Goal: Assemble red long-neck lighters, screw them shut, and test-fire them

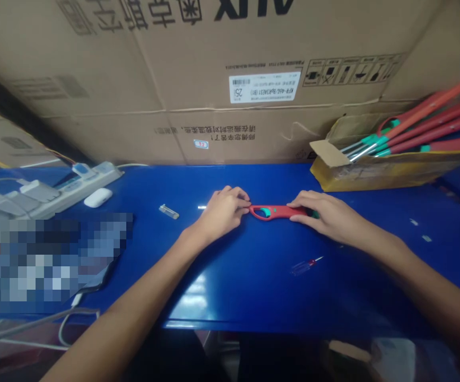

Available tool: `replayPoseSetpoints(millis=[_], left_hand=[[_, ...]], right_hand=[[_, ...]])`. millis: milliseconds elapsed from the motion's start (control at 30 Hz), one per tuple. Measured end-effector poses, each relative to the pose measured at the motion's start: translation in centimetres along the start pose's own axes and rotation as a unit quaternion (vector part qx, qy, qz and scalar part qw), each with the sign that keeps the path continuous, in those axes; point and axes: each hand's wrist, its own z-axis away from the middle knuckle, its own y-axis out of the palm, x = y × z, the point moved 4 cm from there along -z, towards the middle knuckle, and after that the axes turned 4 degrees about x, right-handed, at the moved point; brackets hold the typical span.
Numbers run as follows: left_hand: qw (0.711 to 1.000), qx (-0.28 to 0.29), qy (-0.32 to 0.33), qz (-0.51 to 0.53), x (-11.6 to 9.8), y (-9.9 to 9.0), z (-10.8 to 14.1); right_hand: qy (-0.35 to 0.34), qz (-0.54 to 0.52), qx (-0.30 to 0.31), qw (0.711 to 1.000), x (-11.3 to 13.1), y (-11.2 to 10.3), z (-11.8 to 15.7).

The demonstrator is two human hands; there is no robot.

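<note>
A red long-nose lighter (281,211) with a green trigger lies lengthwise between my hands, just above or on the blue table; I cannot tell which. My left hand (226,211) pinches its left end, beside the trigger loop. At the other end, my right hand (318,211) has thumb and fingers closed on the body, and a green part shows under its fingers. Left of my left hand lies a small clear piece with a metal part (168,211). A small screwdriver (306,266) with a see-through handle rests nearer to me, below my right hand.
Behind the blue table (233,276) stands a large cardboard carton (198,63). An open box (373,172) at the right holds several red lighters (421,124). A power strip (78,185) with plugs, a white case (97,198) and cables sit left. Small clear bits (426,239) lie right.
</note>
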Motion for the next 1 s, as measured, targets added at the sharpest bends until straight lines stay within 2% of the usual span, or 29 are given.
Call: replayPoseSetpoints(millis=[200, 400, 600, 800, 867, 1000], left_hand=[[0.997, -0.018, 0.012, -0.075, -0.9, 0.1, 0.4], [0.992, -0.047, 0.054, -0.104, -1.0, 1.0, 0.4], [0.985, -0.077, 0.066, -0.138, -2.0, 1.6, 0.4], [0.975, -0.068, 0.110, -0.183, -3.4, 1.6, 0.1], [0.973, -0.068, 0.117, -0.186, -3.6, 1.3, 0.1], [0.968, -0.069, 0.133, -0.201, -4.4, 1.2, -0.1]], right_hand=[[-0.028, 0.096, -0.022, 0.995, 1.4, -0.1, -0.2], [-0.095, 0.234, -0.088, 0.964, 2.7, 0.9, -0.5], [-0.103, 0.223, -0.139, 0.959, 3.0, 0.9, -0.7], [-0.107, 0.210, -0.184, 0.954, 4.8, 0.3, -0.3], [-0.092, 0.218, -0.171, 0.956, 5.2, 0.3, -0.5], [-0.066, 0.238, -0.105, 0.963, 5.1, 1.0, -1.2]])
